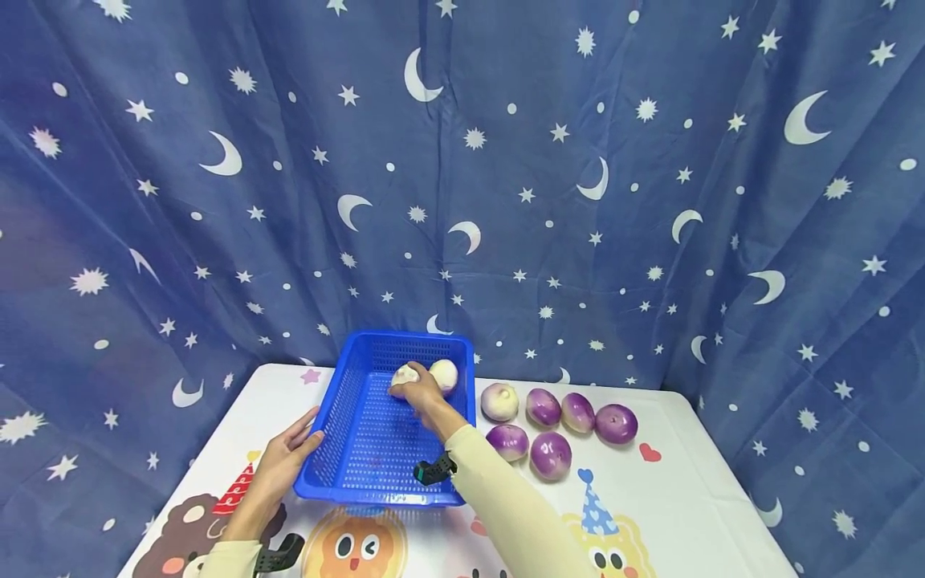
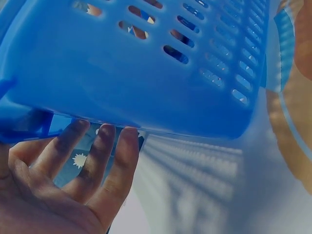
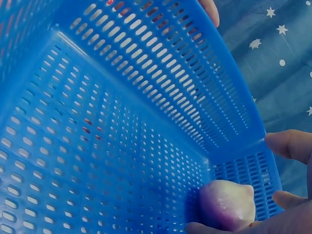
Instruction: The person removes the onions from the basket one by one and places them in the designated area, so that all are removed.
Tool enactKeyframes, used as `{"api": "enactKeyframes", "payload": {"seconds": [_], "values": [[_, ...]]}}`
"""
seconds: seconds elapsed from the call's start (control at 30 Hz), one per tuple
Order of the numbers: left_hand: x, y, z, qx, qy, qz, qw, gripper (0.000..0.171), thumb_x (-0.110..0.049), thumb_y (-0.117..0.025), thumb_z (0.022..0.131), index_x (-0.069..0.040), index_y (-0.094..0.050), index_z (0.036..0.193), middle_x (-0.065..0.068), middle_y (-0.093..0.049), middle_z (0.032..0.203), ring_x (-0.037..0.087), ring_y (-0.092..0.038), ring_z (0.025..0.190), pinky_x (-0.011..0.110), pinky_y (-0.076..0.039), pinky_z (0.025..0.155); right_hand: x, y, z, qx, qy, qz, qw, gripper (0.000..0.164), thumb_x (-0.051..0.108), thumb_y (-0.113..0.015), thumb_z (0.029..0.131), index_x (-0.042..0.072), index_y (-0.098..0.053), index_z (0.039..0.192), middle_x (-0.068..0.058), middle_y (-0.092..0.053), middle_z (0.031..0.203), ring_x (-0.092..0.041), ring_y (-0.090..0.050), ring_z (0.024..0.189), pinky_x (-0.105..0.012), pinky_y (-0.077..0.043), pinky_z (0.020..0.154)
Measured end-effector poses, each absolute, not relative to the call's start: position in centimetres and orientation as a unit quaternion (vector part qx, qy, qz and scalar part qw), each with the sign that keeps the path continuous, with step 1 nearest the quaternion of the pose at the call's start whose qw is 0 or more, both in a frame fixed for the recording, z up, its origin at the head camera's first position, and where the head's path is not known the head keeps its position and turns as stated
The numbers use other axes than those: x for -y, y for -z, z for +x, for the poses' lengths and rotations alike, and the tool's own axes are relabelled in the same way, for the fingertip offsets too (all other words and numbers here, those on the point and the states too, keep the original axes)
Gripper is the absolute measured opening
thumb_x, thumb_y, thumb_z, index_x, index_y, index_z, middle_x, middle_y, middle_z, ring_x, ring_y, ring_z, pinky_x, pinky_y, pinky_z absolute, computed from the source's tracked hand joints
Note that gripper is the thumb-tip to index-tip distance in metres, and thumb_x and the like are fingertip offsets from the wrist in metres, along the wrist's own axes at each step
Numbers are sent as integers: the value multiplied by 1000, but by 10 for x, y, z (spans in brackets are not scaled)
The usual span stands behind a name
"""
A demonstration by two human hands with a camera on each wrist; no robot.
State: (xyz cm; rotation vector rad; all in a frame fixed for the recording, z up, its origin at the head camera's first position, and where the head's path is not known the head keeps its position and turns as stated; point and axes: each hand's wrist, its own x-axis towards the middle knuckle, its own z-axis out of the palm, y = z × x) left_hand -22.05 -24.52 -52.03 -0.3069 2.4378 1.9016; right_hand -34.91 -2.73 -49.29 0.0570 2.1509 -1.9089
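A blue perforated plastic basket (image 1: 383, 502) stands on the table. My left hand (image 1: 278, 461) holds its left rim, with the thumb on the edge; in the left wrist view the other fingertips touch the wall from outside. My right hand (image 1: 425, 393) reaches inside, its fingers around a purple-and-white turnip (image 1: 405, 376) at the far end. In the right wrist view that turnip (image 3: 226, 204) lies between spread digits, with a gap to the upper ones and a fingertip close below it. Another turnip (image 1: 443, 376) sits to its right, partly behind the right hand.
Several more purple turnips (image 1: 551, 456) lie on the table to the right of the basket, the nearest close to its right wall. A white cloth (image 1: 694, 498) with cartoon prints covers the table. Behind it hangs a blue curtain (image 1: 506, 201) with moons and stars.
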Motion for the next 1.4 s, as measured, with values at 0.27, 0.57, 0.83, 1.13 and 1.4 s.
{"api": "enactKeyframes", "payload": {"seconds": [0.27,0.57,0.83,1.13,1.4], "values": [[243,520,-220,-788,-608,-101,12,61,-32,-54,101,-22,-30,155,16,-39,154,39,-40,141,56,-30,116,28,499,-360,-786,609,-5,103,83,6,-78,72,6,-42,147,-20,-50,144,-38,-48,133,-54,-39,111],[245,520,-220,-794,-599,-103,11,60,-32,-55,101,-23,-31,155,16,-39,154,39,-38,142,57,-28,117,31,506,-365,-815,564,-38,131,83,5,-79,71,11,-44,146,-19,-53,141,-33,-55,123,-49,-48,101],[245,521,-222,-791,-603,-100,6,59,-28,-54,101,-20,-32,155,17,-41,152,39,-41,141,55,-31,116,33,507,-365,-839,527,-46,128,82,4,-78,73,10,-43,147,-26,-44,146,-36,-52,125,-49,-53,94],[245,522,-222,-790,-604,-101,4,59,-28,-55,101,-20,-33,155,16,-41,152,37,-38,143,54,-30,117,33,507,-359,-821,542,-45,174,76,7,-77,78,11,-43,146,-20,-44,149,-36,-55,126,-49,-56,90],[244,523,-221,-790,-605,-101,-2,60,-28,-57,99,-19,-35,154,16,-42,152,37,-40,142,54,-31,117,40,513,-362,-832,524,-79,167,89,11,-80,75,12,-34,152,-22,-42,149,-38,-44,136,-53,-39,111]]}}
